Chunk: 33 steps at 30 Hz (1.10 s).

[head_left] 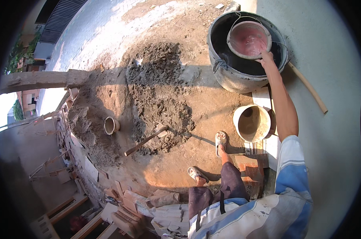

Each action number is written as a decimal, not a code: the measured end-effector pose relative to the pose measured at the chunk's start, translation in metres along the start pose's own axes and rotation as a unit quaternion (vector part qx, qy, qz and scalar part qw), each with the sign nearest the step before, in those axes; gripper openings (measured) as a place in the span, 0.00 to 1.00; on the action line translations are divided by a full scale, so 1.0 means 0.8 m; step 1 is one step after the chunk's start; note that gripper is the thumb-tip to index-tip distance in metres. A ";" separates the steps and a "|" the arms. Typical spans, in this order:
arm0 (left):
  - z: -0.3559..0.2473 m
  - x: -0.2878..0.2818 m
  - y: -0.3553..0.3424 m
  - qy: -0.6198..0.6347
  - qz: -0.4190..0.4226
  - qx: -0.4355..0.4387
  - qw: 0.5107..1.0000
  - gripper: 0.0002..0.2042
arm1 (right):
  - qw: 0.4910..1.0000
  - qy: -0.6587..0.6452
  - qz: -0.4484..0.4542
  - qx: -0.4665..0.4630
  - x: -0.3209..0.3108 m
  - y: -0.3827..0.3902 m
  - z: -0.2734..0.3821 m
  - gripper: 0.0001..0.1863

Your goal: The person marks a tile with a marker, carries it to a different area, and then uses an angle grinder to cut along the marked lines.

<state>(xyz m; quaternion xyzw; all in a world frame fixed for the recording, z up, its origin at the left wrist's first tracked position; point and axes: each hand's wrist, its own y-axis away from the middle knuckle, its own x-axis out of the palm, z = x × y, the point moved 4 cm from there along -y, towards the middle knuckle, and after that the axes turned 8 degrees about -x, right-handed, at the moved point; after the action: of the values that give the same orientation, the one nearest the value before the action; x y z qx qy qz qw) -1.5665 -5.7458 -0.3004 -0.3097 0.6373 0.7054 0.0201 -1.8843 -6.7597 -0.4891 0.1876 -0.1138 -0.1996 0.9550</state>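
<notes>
Right hand: fingers closed on the near rim of the bucket, thumb bent over the lip. Left hand: outside the view; its fingers' state cannot be told. Bucket: pink inside, glinting liquid within, wire handle at the far side, set inside the mouth of the tub; whether floating, resting or held up, cannot be told. Clearance: tub rim all round the bucket; narrow beyond the fingers at the far edge, wider to their left and toward the body. Forearm: over the tub's near right edge. Right of the fingers: a pale smooth surface, close to the tub, with a pole slanting from the tub's side. Bodyward of the fingers: pale pail, upright, near the tub, beside the forearm; bricks beyond it. Left of the fingers: bare ground beside the tub, then dark mix, spread in a long heap. Farther left and bodyward: hoe, head on the mix; small pot, tilted, by a sand heap. Nearer the body: two sandalled feet on the ground.
</notes>
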 end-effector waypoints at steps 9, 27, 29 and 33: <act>0.022 -0.125 -0.082 -0.075 0.058 0.050 0.994 0.21 | 0.963 -0.222 0.145 -0.054 -0.130 0.162 0.163 0.14; 0.013 -0.429 -0.307 -0.130 0.068 0.161 0.976 0.22 | 0.859 -0.246 -0.436 0.107 -0.654 1.134 -0.329 0.26; 0.025 -0.454 -0.305 -0.172 0.062 0.170 0.968 0.22 | 0.820 -0.239 -0.492 0.170 -0.690 1.198 -0.384 0.33; 0.060 -0.471 -0.308 -0.282 0.056 0.196 0.938 0.22 | 0.770 -0.189 -0.568 0.222 -0.704 1.246 -0.409 0.38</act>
<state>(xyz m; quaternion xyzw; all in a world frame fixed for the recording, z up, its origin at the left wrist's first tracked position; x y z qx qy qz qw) -1.1779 -5.5184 -0.3444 -0.0519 0.7471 0.6253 0.2197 -1.9553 -5.5714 -0.4626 0.3830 -0.2060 -0.7059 0.5591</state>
